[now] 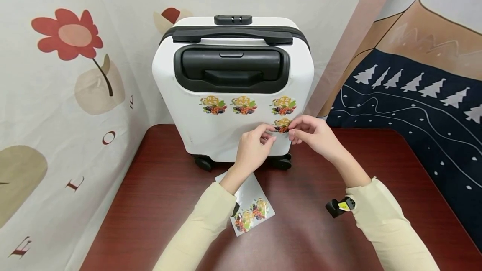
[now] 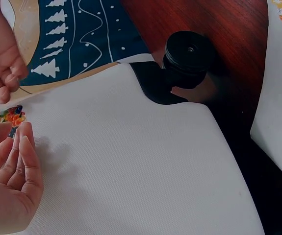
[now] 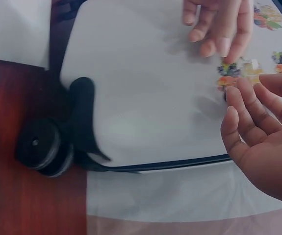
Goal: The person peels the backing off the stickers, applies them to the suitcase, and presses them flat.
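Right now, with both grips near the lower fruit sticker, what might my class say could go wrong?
The lower fruit sticker might crease or sit crooked, since the left grip and right grip are at opposite sides of it. The white suitcase stands on caster wheels, so pressing could make it roll. The left sleeve overlaps the sticker sheet in the head view and may drag it.

Sticker sheet (image 1: 251,192) partly hidden by left sleeve (image 1: 205,216).
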`<state>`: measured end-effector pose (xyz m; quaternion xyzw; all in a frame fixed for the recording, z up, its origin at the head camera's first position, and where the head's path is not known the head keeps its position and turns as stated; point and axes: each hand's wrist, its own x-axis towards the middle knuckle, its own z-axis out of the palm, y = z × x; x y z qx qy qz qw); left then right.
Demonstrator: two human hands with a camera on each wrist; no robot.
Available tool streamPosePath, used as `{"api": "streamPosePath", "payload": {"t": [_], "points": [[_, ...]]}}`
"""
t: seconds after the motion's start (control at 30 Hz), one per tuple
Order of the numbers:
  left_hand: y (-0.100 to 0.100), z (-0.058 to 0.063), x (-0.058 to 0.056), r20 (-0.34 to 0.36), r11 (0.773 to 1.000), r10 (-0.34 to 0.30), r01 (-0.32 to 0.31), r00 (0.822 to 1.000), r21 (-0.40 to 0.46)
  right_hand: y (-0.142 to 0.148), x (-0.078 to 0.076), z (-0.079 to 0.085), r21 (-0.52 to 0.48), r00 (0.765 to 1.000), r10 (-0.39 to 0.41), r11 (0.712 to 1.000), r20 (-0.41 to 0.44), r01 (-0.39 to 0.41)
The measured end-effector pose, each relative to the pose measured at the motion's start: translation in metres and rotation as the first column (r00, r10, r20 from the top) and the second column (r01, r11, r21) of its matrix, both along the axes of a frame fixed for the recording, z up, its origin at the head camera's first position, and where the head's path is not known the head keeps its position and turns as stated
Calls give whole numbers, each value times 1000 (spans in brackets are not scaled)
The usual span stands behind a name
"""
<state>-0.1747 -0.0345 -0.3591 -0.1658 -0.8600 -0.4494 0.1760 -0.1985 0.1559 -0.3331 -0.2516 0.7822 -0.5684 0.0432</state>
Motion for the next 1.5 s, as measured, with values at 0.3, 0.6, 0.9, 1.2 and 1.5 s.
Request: {"api": "streamPosePath", "payload": {"t": [0.3,0.6,0.9,1.2,1.5], "points": [[-3,-6,2,26,1000,4,-3,1000,-23,0,-2,-17,53,998,-20,998,57,17],[-12,-21,7,110,1000,20,-19,994,-9,3,3,-26,81,994,-20,997,104,12],[-32,-31,10,163,999,40,-41,986,3,8,6,-30,81,993,-19,997,120,9],[-59,-43,18,224,997,73,-63,972,-52,8,17,-51,96,985,-5,995,170,-11],[-89,-69,32,351,991,130,-106,927,-86,2,33,-85,100,971,7,994,237,-32]]}}
